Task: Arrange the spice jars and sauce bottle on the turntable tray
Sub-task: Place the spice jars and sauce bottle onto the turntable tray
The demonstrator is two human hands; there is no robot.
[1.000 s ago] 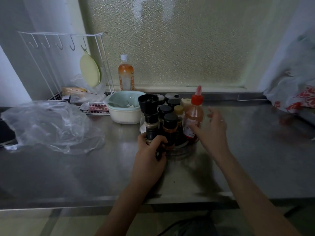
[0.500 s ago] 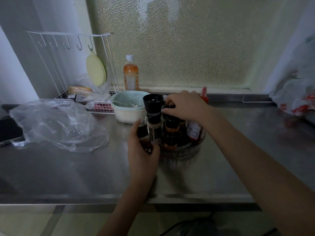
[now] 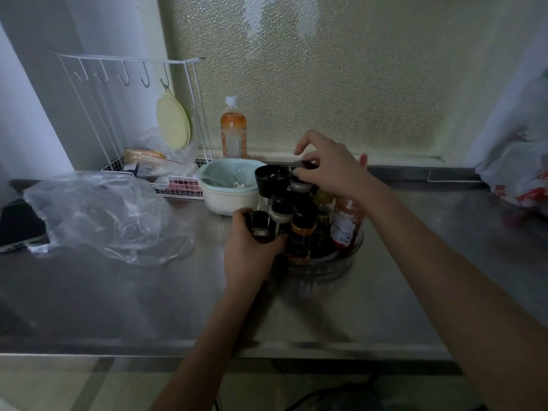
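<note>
A clear round turntable tray point(image 3: 341, 266) sits mid-counter, crowded with several dark-capped spice jars, one with an orange label point(image 3: 302, 232). The red sauce bottle point(image 3: 346, 222) stands on the tray's right side, its red nozzle partly hidden behind my right wrist. A tall black grinder point(image 3: 272, 180) rises at the tray's left back. My left hand point(image 3: 252, 247) grips a small dark-capped jar point(image 3: 257, 222) at the tray's left edge. My right hand point(image 3: 329, 164) reaches over the tray and pinches a black-lidded jar point(image 3: 301, 176) at the back, lifted above the others.
A pale bowl point(image 3: 228, 191) stands just left of the tray. Crumpled clear plastic point(image 3: 100, 215) lies further left, next to a phone point(image 3: 17, 226). A white wire rack point(image 3: 133, 114) and an orange drink bottle point(image 3: 233, 129) stand by the window. A printed bag point(image 3: 522, 173) sits far right.
My right hand moved from beside the sauce bottle to over the tray's back and lifted a black-lidded jar. My left hand shifted its jar slightly left along the tray's edge.
</note>
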